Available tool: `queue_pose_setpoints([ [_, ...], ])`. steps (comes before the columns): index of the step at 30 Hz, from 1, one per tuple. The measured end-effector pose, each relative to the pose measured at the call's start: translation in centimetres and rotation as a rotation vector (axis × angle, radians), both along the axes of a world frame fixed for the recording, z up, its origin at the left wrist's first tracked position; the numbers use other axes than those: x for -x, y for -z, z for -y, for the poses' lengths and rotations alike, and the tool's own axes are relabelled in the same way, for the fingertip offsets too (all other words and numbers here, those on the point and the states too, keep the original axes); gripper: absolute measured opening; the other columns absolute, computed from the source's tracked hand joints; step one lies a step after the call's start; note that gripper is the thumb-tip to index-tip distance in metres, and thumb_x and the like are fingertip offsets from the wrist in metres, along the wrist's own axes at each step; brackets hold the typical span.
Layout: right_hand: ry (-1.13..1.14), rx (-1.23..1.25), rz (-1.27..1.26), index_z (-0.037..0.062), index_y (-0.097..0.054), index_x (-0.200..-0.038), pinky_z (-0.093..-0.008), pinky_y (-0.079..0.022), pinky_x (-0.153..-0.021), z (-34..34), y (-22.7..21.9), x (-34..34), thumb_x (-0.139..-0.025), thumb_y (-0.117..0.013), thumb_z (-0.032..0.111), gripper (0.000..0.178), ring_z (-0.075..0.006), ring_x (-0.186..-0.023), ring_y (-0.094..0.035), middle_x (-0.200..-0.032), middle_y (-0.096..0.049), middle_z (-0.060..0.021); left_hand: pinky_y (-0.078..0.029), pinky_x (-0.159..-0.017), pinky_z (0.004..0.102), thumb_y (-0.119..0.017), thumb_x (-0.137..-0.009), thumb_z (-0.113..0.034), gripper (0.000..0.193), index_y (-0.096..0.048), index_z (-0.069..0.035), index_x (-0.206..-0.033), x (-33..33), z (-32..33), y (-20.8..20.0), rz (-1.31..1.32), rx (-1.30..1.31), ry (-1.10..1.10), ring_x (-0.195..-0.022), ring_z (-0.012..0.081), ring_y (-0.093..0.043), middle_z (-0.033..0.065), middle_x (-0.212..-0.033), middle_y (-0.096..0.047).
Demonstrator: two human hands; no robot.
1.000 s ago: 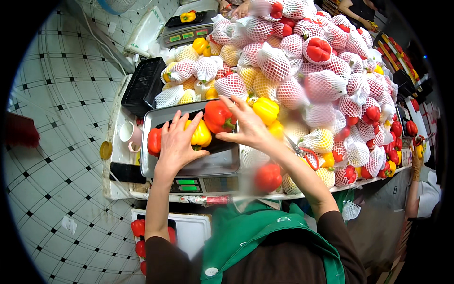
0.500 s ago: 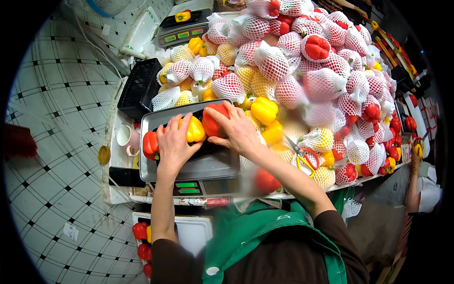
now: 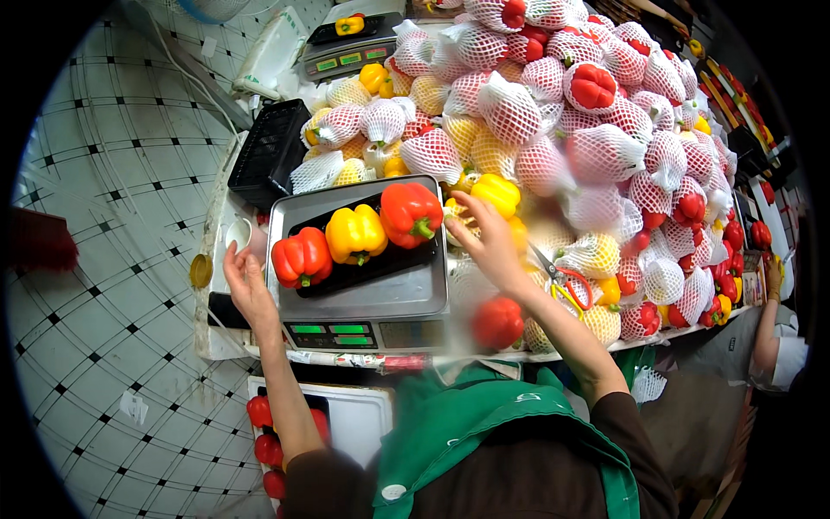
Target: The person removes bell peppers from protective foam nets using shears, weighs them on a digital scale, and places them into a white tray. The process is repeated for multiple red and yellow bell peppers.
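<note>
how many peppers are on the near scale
3, in a slanting row on the black tray on the near scale: left red pepper, yellow pepper in the middle, right red pepper. None there looks hidden.

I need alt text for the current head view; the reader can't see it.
Three peppers, red, yellow, red, sit in a row on a black tray on a scale; the person's open left hand and open right hand flank them. A heap of peppers, many in white nets, lies beyond and to the right.

The pale tiled floor [image 3: 108,346] is patterned in black.
</note>
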State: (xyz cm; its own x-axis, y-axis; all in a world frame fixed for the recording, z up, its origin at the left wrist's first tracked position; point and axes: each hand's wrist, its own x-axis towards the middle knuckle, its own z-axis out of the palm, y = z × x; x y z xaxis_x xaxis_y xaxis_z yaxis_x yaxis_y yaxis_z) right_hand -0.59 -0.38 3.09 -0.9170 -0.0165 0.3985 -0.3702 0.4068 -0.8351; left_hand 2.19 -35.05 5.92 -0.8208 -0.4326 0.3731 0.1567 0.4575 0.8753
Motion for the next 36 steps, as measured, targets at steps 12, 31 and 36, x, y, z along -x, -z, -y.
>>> queue_pose_setpoints([
  [12, -0.630, -0.693, -0.774, 0.0129, -0.063, -0.110, -0.0390, -0.041, -0.092, 8.2, -1.4, -4.1, -0.076, -0.066, 0.031, 0.039, -0.0183, -0.119, -0.047, -0.126, -0.053, -0.0028, -0.022, -0.110, 0.0397, -0.055, -0.093, -0.038, 0.071, -0.024, 0.003, -0.143, -0.2, -2.7, 3.0, 0.174, 0.060, 0.111, -0.133, 0.0330, -0.030, 0.0231, -0.144, -0.029],
  [31, -0.325, 0.004, 0.345, 0.0097, -0.037, -0.137, -0.0388, -0.045, -0.093, 5.7, -1.2, 2.2, -0.073, -0.072, 0.052, 0.084, -0.0347, -0.108, -0.058, -0.120, -0.056, -0.0221, -0.038, -0.066, 0.0241, -0.051, -0.088, -0.054, 0.067, -0.037, -0.014, -0.140, -0.9, 1.9, 0.9, 0.536, -0.306, 0.092, -0.090, 0.0121, -0.051, 0.0055, -0.113, -0.054],
  [36, -0.279, 0.045, 0.359, 0.0132, -0.041, -0.134, -0.0403, -0.046, -0.091, 5.9, -0.9, 2.4, -0.066, -0.077, 0.051, 0.086, -0.0350, -0.103, -0.059, -0.112, -0.057, -0.0232, -0.041, -0.072, 0.0273, -0.052, -0.090, -0.048, 0.068, -0.029, -0.014, -0.145, -0.9, 1.8, 2.4, 0.374, -0.326, 0.118, -0.098, 0.0134, -0.052, 0.0044, -0.120, -0.052],
])
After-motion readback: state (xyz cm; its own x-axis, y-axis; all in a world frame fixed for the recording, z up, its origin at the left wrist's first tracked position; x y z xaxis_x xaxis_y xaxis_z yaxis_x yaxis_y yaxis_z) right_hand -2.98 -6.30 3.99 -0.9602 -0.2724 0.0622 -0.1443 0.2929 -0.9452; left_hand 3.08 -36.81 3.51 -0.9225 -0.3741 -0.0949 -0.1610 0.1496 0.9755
